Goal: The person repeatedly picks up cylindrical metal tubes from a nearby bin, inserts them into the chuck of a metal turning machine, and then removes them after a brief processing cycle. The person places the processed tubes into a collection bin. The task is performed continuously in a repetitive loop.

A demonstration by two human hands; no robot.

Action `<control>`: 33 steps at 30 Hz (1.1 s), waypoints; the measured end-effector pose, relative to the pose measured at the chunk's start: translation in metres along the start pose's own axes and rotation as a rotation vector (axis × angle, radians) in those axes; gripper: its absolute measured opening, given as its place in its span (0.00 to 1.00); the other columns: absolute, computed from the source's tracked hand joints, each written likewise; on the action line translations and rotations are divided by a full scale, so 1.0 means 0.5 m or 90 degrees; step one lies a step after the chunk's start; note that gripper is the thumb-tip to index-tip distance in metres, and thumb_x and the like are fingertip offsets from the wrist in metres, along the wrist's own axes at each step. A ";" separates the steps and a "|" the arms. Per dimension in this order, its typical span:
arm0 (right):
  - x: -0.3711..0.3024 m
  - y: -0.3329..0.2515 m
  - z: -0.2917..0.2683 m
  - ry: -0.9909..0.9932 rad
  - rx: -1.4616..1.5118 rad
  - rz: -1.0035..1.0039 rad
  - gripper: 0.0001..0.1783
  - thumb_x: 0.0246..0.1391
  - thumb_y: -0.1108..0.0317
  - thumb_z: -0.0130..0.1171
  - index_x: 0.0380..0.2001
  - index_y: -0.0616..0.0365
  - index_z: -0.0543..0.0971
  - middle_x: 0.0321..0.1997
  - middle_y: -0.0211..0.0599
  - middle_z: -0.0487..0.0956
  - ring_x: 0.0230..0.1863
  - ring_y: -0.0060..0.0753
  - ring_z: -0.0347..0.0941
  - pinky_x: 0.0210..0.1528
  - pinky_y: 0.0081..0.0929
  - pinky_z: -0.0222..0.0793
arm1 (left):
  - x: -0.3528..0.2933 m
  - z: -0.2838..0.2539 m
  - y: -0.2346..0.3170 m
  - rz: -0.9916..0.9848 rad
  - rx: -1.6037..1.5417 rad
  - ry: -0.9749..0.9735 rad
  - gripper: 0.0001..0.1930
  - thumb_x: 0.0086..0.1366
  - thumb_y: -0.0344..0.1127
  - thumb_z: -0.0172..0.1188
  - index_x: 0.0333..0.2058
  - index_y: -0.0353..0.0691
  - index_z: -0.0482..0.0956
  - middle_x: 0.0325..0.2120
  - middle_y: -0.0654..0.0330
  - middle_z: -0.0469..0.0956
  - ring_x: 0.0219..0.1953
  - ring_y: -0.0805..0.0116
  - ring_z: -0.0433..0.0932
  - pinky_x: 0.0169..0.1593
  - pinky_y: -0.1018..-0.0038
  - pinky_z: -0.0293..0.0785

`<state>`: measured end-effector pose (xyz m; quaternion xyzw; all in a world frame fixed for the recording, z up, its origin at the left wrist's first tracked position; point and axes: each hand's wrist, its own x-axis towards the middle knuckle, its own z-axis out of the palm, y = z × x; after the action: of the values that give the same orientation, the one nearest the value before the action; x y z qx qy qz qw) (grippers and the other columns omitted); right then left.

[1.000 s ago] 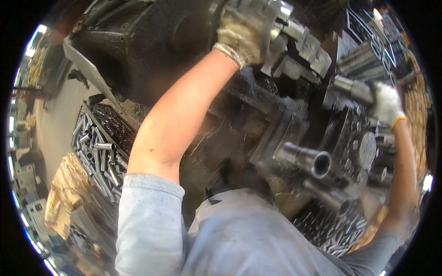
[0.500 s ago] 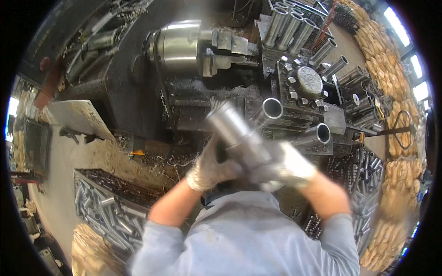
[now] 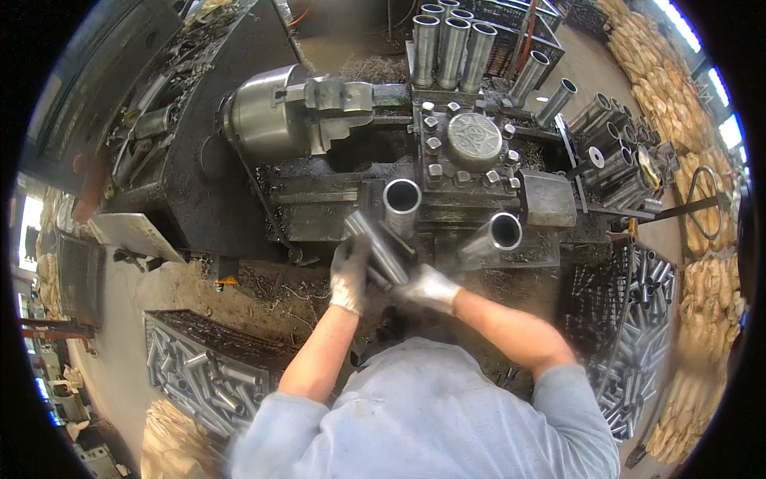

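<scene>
Both my hands wear pale work gloves, the left one darkened at the fingers. A shiny metal tube (image 3: 378,251) slants between them, its upper end leaning to the left. My left hand (image 3: 349,271) is closed against the tube's left side, with some fingers hidden. Around its lower right end, my right hand (image 3: 431,289) is closed. Just beyond the held tube, another metal tube (image 3: 401,203) stands upright on the lathe, and to the right a further tube (image 3: 499,235) leans with its open end up.
The lathe has a chuck (image 3: 275,112) at left and a bolted tool post (image 3: 474,140) at centre. Several tubes (image 3: 453,52) stand behind it. Crates of tubes lie at lower left (image 3: 195,375) and right (image 3: 638,335). Stacked sacks (image 3: 678,104) line the right side.
The held tube has moved left and now sits nearer the upright tube. My hands have moved with it. The whole view has shifted, so the lathe appears farther left.
</scene>
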<state>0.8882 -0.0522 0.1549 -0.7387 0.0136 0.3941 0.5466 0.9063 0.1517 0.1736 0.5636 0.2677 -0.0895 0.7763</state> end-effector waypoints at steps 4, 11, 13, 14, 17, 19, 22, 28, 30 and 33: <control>-0.035 0.023 -0.023 -0.090 -0.092 -0.159 0.42 0.43 0.53 0.80 0.60 0.62 0.80 0.43 0.35 0.89 0.41 0.31 0.85 0.45 0.36 0.80 | -0.027 -0.075 -0.013 -0.137 -0.296 -0.053 0.36 0.74 0.73 0.52 0.50 0.40 0.81 0.39 0.57 0.84 0.45 0.59 0.84 0.54 0.64 0.82; -0.292 -0.072 -0.125 0.186 -0.239 -0.319 0.32 0.39 0.63 0.80 0.51 0.59 0.83 0.52 0.48 0.86 0.50 0.51 0.86 0.55 0.42 0.83 | -0.166 -0.004 0.056 0.013 0.005 -0.151 0.42 0.68 0.58 0.69 0.70 0.36 0.65 0.48 0.53 0.85 0.45 0.56 0.87 0.47 0.61 0.87; -0.333 -0.072 -0.170 0.352 -0.238 -0.325 0.29 0.41 0.65 0.81 0.49 0.58 0.84 0.58 0.49 0.84 0.55 0.51 0.85 0.57 0.42 0.83 | -0.189 0.067 0.057 0.304 0.303 -0.182 0.43 0.63 0.51 0.78 0.68 0.36 0.69 0.51 0.50 0.84 0.48 0.55 0.87 0.49 0.62 0.87; -0.341 -0.069 -0.194 0.442 -0.213 -0.297 0.27 0.43 0.65 0.82 0.48 0.58 0.84 0.60 0.50 0.83 0.56 0.51 0.85 0.57 0.42 0.83 | -0.187 0.109 0.049 0.561 0.492 -0.187 0.43 0.60 0.50 0.80 0.67 0.36 0.70 0.53 0.48 0.82 0.50 0.54 0.86 0.52 0.61 0.86; -0.332 -0.057 -0.241 0.294 -0.173 -0.447 0.30 0.44 0.68 0.79 0.53 0.58 0.83 0.59 0.48 0.84 0.54 0.47 0.85 0.56 0.38 0.82 | -0.140 0.207 0.028 0.689 0.528 -0.187 0.44 0.52 0.41 0.85 0.64 0.32 0.72 0.50 0.46 0.84 0.51 0.55 0.87 0.53 0.61 0.84; -0.298 -0.058 -0.240 0.238 -0.046 -0.397 0.31 0.42 0.68 0.78 0.53 0.58 0.82 0.52 0.47 0.87 0.50 0.42 0.87 0.53 0.36 0.82 | -0.113 0.220 0.019 0.682 0.434 -0.216 0.38 0.53 0.40 0.85 0.58 0.33 0.76 0.47 0.50 0.85 0.49 0.56 0.86 0.53 0.64 0.83; -0.241 -0.065 -0.202 0.440 -0.072 -0.356 0.31 0.42 0.67 0.79 0.53 0.58 0.82 0.49 0.45 0.88 0.49 0.43 0.87 0.53 0.36 0.82 | -0.098 0.151 0.029 0.605 0.387 -0.249 0.32 0.54 0.38 0.84 0.53 0.34 0.78 0.45 0.57 0.85 0.45 0.65 0.84 0.52 0.67 0.83; -0.215 -0.088 -0.160 0.525 -0.273 -0.238 0.29 0.45 0.58 0.79 0.51 0.54 0.83 0.45 0.49 0.87 0.46 0.53 0.86 0.48 0.42 0.83 | -0.122 -0.062 0.051 0.134 -0.068 -0.131 0.27 0.74 0.51 0.67 0.59 0.36 0.75 0.49 0.53 0.83 0.48 0.61 0.85 0.52 0.64 0.85; -0.238 -0.093 -0.142 0.483 -0.440 -0.049 0.21 0.51 0.58 0.73 0.47 0.53 0.83 0.43 0.48 0.87 0.42 0.53 0.87 0.45 0.43 0.84 | -0.109 -0.106 0.046 0.053 -0.263 -0.194 0.28 0.78 0.58 0.57 0.60 0.38 0.75 0.49 0.52 0.83 0.49 0.56 0.85 0.54 0.58 0.85; -0.223 -0.102 -0.079 0.314 -0.586 -0.147 0.17 0.57 0.59 0.67 0.47 0.53 0.83 0.41 0.45 0.87 0.38 0.52 0.87 0.42 0.44 0.84 | -0.063 -0.142 0.046 -0.034 -0.417 -0.169 0.35 0.77 0.69 0.49 0.57 0.39 0.78 0.48 0.51 0.84 0.48 0.52 0.85 0.53 0.52 0.84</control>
<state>0.8566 -0.1100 0.2657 -0.9695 -0.1137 0.1112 0.1864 0.8675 0.2200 0.1933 0.2607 0.1940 -0.0915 0.9413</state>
